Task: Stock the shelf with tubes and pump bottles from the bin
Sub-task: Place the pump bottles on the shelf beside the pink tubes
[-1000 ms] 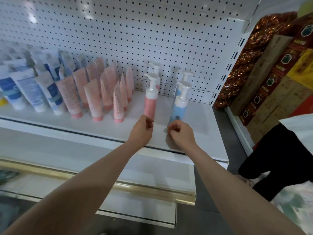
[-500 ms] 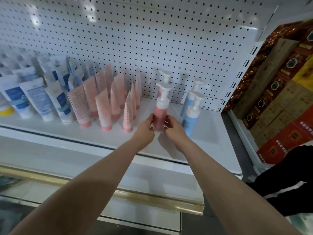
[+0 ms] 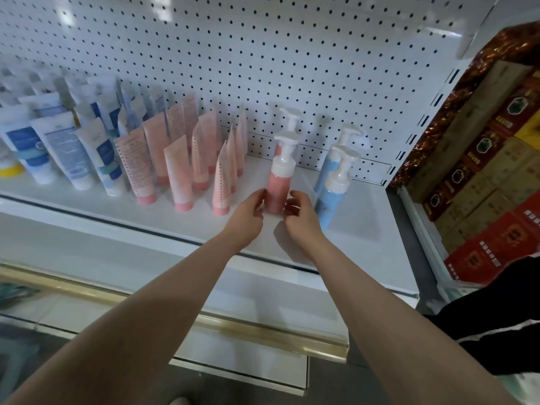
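white pegboard wall [image 3: 292, 54] with glare spots upper left, stacked brown and red cartons [image 3: 482, 171] right of the pegboard, grey floor [image 3: 409, 244] below it

Pink bottles [image 3: 276, 191]: 2, one in the grip. Blue bottles [image 3: 330, 200]: 2, right of grip. Pink tubes [image 3: 181, 171]: about 10, left.

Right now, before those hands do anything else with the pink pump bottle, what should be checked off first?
1. Front pink pump bottle upright on shelf: ok.
2. Left hand and right hand flank it; firm grip: cannot tell.
3. Apart from front blue pump bottle: ok.
4. Apart from nearest pink tube: ok.
5. In line with rear pink pump bottle: ok.
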Demonstrator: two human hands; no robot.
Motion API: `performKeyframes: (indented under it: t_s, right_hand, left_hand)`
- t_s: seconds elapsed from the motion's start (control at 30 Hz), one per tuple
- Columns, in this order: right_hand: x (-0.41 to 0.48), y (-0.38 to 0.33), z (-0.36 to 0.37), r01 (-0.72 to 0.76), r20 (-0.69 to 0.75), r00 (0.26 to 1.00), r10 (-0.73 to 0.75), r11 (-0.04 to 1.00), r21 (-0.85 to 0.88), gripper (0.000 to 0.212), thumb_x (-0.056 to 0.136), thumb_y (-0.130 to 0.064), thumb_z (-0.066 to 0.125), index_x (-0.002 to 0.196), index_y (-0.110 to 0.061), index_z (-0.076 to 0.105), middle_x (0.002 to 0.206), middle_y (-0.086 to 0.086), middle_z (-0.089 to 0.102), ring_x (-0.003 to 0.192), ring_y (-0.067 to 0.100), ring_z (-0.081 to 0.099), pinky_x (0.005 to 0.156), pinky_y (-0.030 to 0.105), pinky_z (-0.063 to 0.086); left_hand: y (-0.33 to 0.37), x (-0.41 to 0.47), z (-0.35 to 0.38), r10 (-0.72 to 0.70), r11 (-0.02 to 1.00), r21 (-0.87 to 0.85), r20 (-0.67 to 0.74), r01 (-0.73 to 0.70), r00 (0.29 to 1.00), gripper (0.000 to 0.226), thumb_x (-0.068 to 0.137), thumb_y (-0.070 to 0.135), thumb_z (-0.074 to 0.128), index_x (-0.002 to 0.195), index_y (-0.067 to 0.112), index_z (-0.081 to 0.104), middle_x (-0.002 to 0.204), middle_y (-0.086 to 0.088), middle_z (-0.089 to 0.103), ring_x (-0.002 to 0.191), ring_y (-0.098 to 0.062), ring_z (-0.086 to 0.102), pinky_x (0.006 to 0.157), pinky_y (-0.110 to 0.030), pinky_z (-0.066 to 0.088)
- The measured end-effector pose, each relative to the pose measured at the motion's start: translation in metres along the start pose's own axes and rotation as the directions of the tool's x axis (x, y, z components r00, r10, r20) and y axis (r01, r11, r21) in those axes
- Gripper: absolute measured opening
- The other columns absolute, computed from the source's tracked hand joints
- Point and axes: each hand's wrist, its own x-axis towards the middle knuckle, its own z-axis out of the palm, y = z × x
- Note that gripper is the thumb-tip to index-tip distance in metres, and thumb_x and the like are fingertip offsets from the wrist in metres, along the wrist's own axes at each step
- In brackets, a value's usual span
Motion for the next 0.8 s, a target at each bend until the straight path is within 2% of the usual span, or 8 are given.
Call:
performKeyframes:
  t_s: [0.2, 0.43, 0.5, 0.6, 0.63, 0.73, 0.8]
  right_hand:
    - [0.0, 0.001, -0.001, 0.021, 0.012, 1.0, -0.021, 1.0, -0.011, 0.056, 0.083, 0.013, 0.041, 0.134, -0.009, 0.045, 0.126, 0.008, 0.058, 0.106, 0.012, 0.057, 0.081, 0.006, 0.043]
    - [-0.007, -0.007, -0.01, 0.054, 0.076, 0.996, -0.052, 0.998, -0.025, 0.057, 0.087, 0.009, 0.044, 0.141, -0.01, 0.04, 0.131, 0.007, 0.056, 0.107, 0.01, 0.055, 0.088, 0.014, 0.043]
    - [-0.012, -0.016, -0.015, 0.113, 0.07, 0.991, -0.11, 0.993, -0.041, 0.059, 0.087, 0.009, 0.045, 0.142, -0.009, 0.038, 0.129, 0.006, 0.054, 0.105, 0.01, 0.053, 0.086, 0.014, 0.044]
    - [-0.019, -0.037, -0.028, 0.234, 0.032, 0.972, -0.232, 0.97, -0.073, 0.057, 0.087, 0.009, 0.045, 0.141, -0.008, 0.038, 0.117, -0.001, 0.05, 0.101, 0.009, 0.051, 0.074, 0.001, 0.041]
    - [-0.02, -0.044, -0.033, 0.279, 0.007, 0.96, -0.279, 0.955, -0.101, 0.056, 0.087, 0.009, 0.044, 0.14, -0.009, 0.04, 0.113, -0.002, 0.05, 0.099, 0.009, 0.051, 0.073, -0.001, 0.039]
    - [-0.018, -0.064, -0.046, 0.407, -0.048, 0.907, -0.419, 0.9, -0.159, 0.053, 0.084, 0.01, 0.042, 0.133, -0.011, 0.05, 0.115, 0.0, 0.059, 0.103, 0.013, 0.058, 0.079, 0.005, 0.038]
    - [-0.017, -0.079, -0.058, 0.456, -0.086, 0.876, -0.475, 0.873, -0.17, 0.048, 0.084, 0.01, 0.044, 0.126, -0.01, 0.056, 0.117, 0.002, 0.064, 0.102, 0.012, 0.062, 0.081, 0.004, 0.04]
  left_hand:
    - [-0.001, -0.003, 0.001, -0.007, 0.999, -0.039, 0.007, 0.007, 1.0, 0.058, 0.091, -0.01, 0.041, 0.145, 0.011, 0.038, 0.144, -0.004, 0.048, 0.133, -0.015, 0.045, 0.114, -0.033, 0.032]
    - [0.013, -0.013, 0.005, -0.037, 0.998, -0.055, -0.016, 0.036, 0.999, 0.063, 0.09, -0.012, 0.04, 0.147, 0.012, 0.03, 0.143, -0.004, 0.044, 0.133, -0.018, 0.043, 0.113, -0.033, 0.033]
    - [0.023, -0.016, 0.005, 0.017, 0.997, -0.066, -0.129, -0.026, 0.991, 0.057, 0.088, -0.012, 0.043, 0.141, 0.01, 0.037, 0.13, -0.004, 0.049, 0.123, -0.02, 0.051, 0.104, -0.028, 0.042]
    - [0.046, -0.02, 0.001, 0.152, 0.983, -0.054, -0.287, -0.175, 0.946, 0.038, 0.087, -0.002, 0.05, 0.123, 0.008, 0.048, 0.111, 0.003, 0.05, 0.101, -0.011, 0.058, 0.082, -0.01, 0.046]
    - [0.053, -0.019, 0.0, 0.203, 0.973, -0.04, -0.322, -0.228, 0.925, 0.034, 0.086, -0.001, 0.051, 0.119, 0.011, 0.05, 0.108, 0.003, 0.052, 0.098, -0.01, 0.058, 0.079, -0.01, 0.046]
    - [0.074, -0.013, -0.004, 0.353, 0.929, 0.028, -0.356, -0.368, 0.865, 0.042, 0.082, -0.007, 0.046, 0.114, 0.018, 0.053, 0.1, 0.001, 0.057, 0.095, -0.015, 0.06, 0.087, -0.029, 0.051]
    - [0.092, -0.008, -0.005, 0.431, 0.898, 0.077, -0.36, -0.434, 0.828, 0.046, 0.082, -0.009, 0.045, 0.115, 0.02, 0.055, 0.099, 0.002, 0.059, 0.095, -0.015, 0.06, 0.089, -0.033, 0.05]
